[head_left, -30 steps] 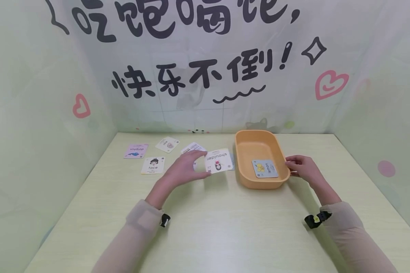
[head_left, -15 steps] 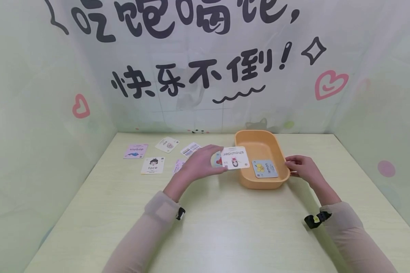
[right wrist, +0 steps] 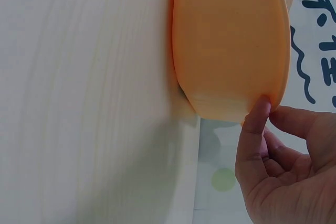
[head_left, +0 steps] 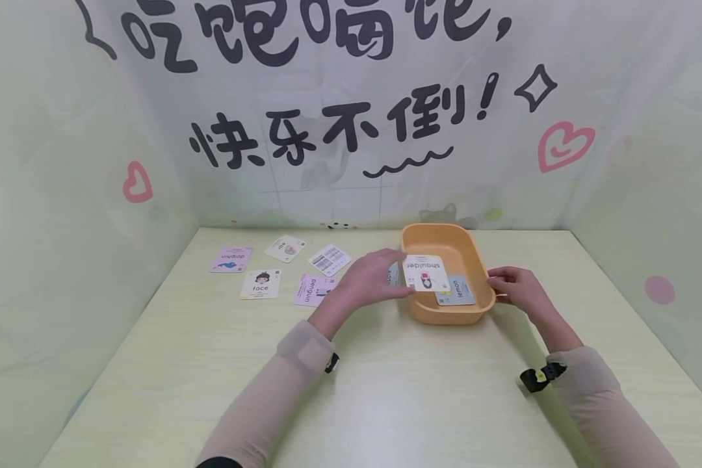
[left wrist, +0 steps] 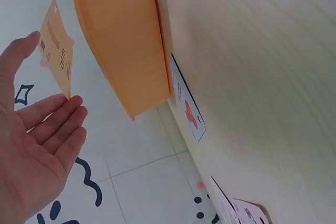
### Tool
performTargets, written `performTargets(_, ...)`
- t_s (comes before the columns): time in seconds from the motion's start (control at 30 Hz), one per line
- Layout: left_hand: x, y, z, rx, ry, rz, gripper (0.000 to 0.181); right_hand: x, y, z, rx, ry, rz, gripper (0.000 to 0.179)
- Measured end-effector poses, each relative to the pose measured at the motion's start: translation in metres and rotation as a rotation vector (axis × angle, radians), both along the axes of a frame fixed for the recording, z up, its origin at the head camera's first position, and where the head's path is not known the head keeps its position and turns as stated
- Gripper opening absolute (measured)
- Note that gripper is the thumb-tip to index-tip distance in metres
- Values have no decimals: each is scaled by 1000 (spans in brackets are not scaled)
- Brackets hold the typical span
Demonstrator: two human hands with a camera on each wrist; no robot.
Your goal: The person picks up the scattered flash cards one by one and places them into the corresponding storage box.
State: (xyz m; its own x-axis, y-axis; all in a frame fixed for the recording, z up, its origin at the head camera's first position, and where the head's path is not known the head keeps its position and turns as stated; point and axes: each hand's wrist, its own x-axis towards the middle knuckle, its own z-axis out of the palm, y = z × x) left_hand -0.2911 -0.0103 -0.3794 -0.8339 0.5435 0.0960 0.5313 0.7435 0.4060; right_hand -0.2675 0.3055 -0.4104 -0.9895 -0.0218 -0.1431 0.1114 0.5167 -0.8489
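My left hand (head_left: 376, 279) pinches a white "shoulder" card (head_left: 427, 273) by its edges, between thumb and fingertips. It holds the card over the left part of an orange plastic bin (head_left: 453, 318). The left wrist view shows the card's other face (left wrist: 56, 51), printed "arm". Inside the bin lies a grey-blue "lemon" card (head_left: 461, 294), partly covered by the held one in the head view. On the bin's right rim, my right hand (head_left: 517, 286) grips the edge between thumb and fingers, as the right wrist view (right wrist: 278, 156) also shows.
Left of the bin lie several cards: dolphin (head_left: 231, 259), ear (head_left: 285, 248), face (head_left: 260, 285), penguin (head_left: 311, 290) and one with printed rows (head_left: 330, 259). A blue apple card (head_left: 393, 275) sits against the bin's left side, half hidden by the left hand. Lettered curtain walls surround the table.
My left hand has carried the shoulder card rightward, from beside the bin to over it. The penguin card has come into fuller view. My right hand has stayed on the rim.
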Motion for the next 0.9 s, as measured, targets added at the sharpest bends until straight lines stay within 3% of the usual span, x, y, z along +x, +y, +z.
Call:
performTargets(0.4, -6, 32, -4, -83, -13, -27, 78, 0, 0, 1, 10, -6, -5, 45)
performTargets(0.9, -16, 59, -3, -191, -8, -53, 76, -1, 2, 0, -13, -7, 3, 45)
